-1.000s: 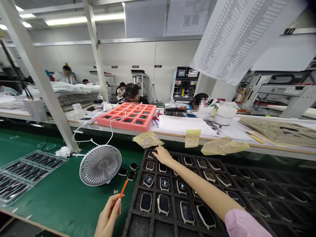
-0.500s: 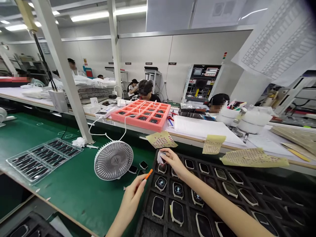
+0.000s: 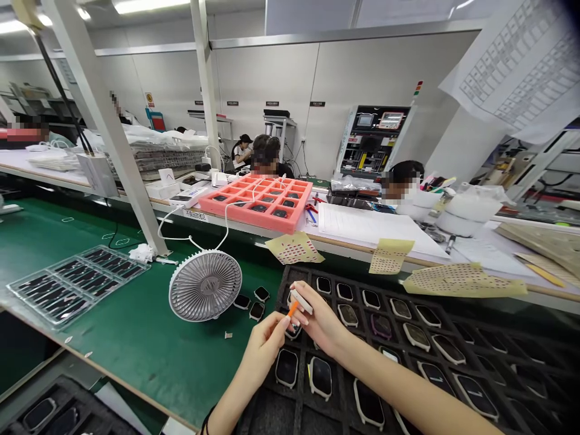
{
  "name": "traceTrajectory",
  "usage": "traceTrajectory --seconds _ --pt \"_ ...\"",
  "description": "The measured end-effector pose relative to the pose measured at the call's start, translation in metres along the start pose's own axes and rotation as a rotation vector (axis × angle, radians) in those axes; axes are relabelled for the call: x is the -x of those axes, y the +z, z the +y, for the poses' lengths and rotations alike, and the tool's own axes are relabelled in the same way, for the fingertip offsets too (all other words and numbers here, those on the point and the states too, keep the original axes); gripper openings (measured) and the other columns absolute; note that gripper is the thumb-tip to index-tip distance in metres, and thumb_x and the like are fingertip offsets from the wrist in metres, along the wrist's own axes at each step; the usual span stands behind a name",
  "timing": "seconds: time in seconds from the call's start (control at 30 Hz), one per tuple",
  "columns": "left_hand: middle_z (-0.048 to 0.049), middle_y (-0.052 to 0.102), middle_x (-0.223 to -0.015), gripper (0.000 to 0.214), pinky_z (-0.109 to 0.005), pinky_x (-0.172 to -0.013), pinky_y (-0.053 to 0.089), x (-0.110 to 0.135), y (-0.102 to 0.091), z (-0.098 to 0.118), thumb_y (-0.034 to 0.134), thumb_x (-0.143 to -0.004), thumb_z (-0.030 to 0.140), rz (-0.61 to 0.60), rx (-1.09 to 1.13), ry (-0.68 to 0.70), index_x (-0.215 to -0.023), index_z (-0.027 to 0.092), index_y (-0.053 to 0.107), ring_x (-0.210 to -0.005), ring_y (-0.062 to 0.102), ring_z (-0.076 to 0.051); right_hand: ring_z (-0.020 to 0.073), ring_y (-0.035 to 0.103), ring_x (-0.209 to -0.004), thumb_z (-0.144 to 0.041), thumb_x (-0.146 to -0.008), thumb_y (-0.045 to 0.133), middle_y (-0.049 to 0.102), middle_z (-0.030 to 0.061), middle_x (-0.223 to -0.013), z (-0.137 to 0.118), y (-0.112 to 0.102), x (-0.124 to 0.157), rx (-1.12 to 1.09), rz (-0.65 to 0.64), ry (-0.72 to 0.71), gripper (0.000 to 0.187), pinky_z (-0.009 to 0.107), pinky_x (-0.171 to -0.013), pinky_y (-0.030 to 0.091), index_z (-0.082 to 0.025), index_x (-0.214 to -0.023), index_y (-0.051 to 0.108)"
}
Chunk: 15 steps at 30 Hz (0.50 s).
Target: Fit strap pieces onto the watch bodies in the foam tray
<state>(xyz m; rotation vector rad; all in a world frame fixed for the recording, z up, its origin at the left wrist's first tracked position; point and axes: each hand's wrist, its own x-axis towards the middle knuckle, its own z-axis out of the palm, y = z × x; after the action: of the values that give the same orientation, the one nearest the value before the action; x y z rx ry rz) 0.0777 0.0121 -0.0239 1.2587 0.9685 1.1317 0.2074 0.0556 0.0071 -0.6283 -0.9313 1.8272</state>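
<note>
My left hand pinches a thin orange stick, whose exact kind I cannot make out. Its tip meets a pale smartwatch case held on edge in the fingers of my right hand. Which face of the case the stick touches is partly hidden by the fingers. Both hands are above the far left corner of a black foam tray. Smartwatches with dark screens fill many of its compartments, among them one watch below my right hand.
Left of my hands stands a white fan, with three loose watches beside it on the green mat. A clear tray of dark parts lies farther left. On the shelf behind sits a red foam tray; co-workers sit beyond.
My left hand has moved right and up, bringing the orange stick against the watch case. My right hand has turned the case and come slightly nearer. The camera view has shifted a little.
</note>
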Motion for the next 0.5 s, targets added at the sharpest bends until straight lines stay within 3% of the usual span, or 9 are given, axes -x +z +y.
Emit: traceTrajectory --seconds 0.13,0.33,0.5 --pt "0.0099 0.025 -0.047 0.050 -0.020 -0.037 0.013 -0.0003 -0.0002 -0.0011 0.049 -0.079 0.065 0.018 -0.021 -0.004 -0.075 0.015 0.057 -0.039 0.017 -0.005 0.0063 0.036 -0.038 -0.040 -0.080 0.065 0.042 -0.0097 -0.050 -0.0019 0.0007 0.0000 0.056 0.021 -0.026 0.022 0.021 -0.043 0.036 -0.022 -0.078 0.054" --pt "0.0082 0.026 -0.047 0.048 -0.021 -0.040 0.014 0.0040 -0.0024 0.0066 0.051 -0.079 0.061 0.037 -0.099 -0.029 -0.076 0.014 0.062 -0.041 0.021 -0.007 0.0063 0.035 -0.036 -0.041 -0.080 0.064 0.040 -0.0114 -0.042 -0.0082 0.0001 0.0020 0.311 0.057 -0.106 0.024 0.021 -0.045 0.033 -0.021 -0.078 0.052" --pt "0.0074 0.027 -0.046 0.047 -0.021 -0.042 0.015 0.0038 -0.0030 0.0085 0.052 -0.080 0.058 0.072 -0.123 0.005 -0.075 0.013 0.065 -0.043 0.023 -0.007 0.0051 0.031 -0.034 -0.042 -0.079 0.065 0.037 -0.0125 -0.041 -0.0046 -0.0027 0.0013 0.301 0.080 -0.097 0.025 0.020 -0.040 0.027 -0.021 -0.076 0.051"
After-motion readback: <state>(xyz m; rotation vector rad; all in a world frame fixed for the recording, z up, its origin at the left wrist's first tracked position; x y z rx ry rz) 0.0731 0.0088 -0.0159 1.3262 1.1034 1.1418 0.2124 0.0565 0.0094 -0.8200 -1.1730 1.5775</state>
